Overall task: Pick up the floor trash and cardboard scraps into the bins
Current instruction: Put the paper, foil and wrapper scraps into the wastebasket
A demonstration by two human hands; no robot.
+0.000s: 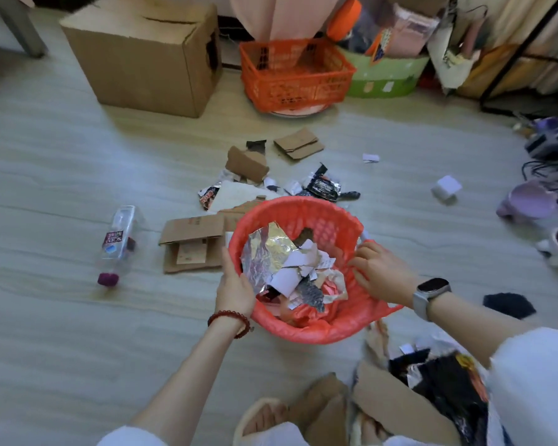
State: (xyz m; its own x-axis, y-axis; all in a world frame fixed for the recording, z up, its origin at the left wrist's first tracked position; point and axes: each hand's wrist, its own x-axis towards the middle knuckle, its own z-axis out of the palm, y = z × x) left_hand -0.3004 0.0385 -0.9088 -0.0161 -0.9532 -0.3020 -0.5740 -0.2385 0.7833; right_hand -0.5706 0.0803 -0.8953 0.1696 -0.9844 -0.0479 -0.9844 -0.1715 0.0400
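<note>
Ahead of me a big cardboard box (149, 56) stands left of an orange crate (295, 77) and a green tub (388, 75), with my purple slipper (527, 201) at the right.

Bottle (118, 241) left of bin (332, 217), scraps (247, 164) behind
</note>
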